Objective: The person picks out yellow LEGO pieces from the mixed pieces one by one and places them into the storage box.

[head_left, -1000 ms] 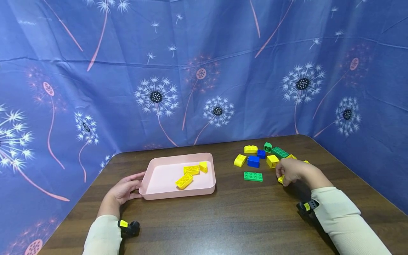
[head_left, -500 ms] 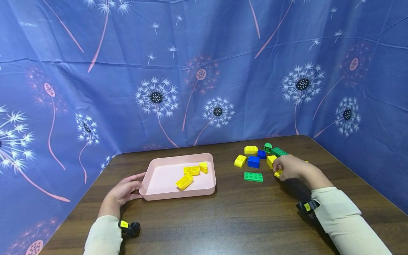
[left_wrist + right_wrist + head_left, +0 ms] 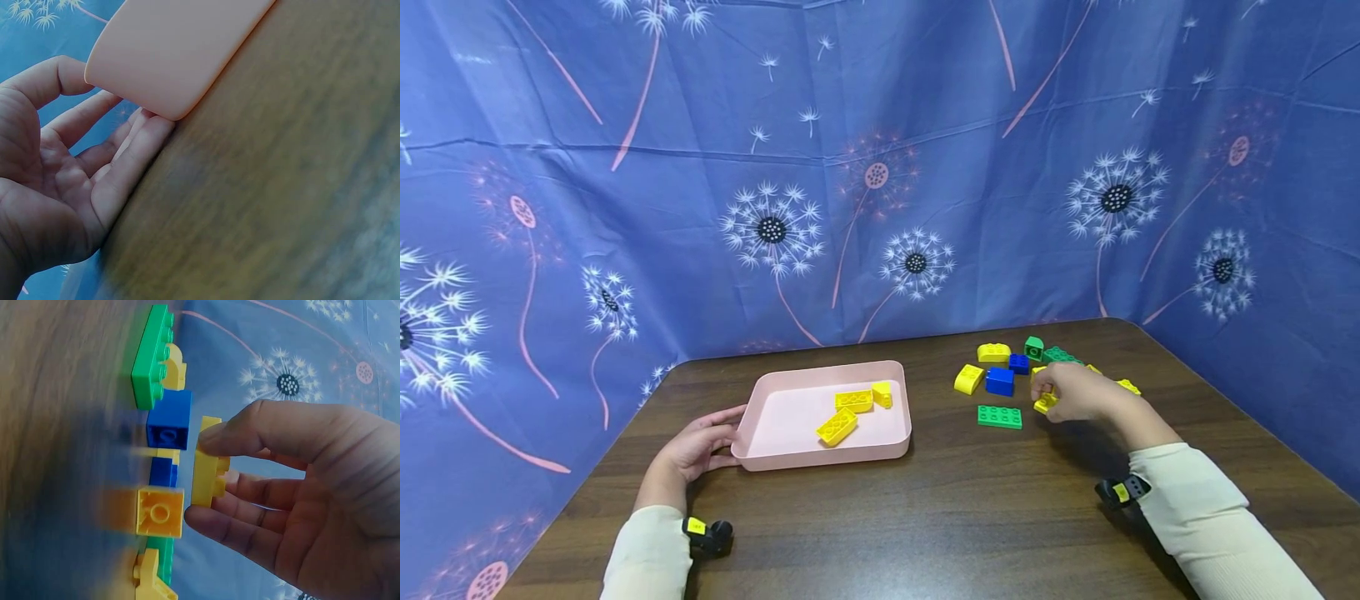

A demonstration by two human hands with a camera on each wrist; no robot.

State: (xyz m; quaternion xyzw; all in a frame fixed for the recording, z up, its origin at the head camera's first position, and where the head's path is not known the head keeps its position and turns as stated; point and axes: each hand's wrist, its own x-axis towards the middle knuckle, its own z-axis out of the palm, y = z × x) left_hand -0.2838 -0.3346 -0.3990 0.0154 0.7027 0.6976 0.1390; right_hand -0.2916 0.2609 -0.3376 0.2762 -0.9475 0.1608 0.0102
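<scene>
- Table; blue cloth behind;
- left hand touches tray at nine o'clock, fingers apart;
- right hand clamps yellow brick; blue brick at its ten o'clock

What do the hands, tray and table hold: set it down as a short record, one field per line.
Left hand: fingers at the left end of the pink tray
Right hand: pinches a yellow brick
In tray: three yellow bricks
Table: two blue bricks, three green bricks, several loose yellow pieces
Backdrop: blue, dandelion print
</scene>
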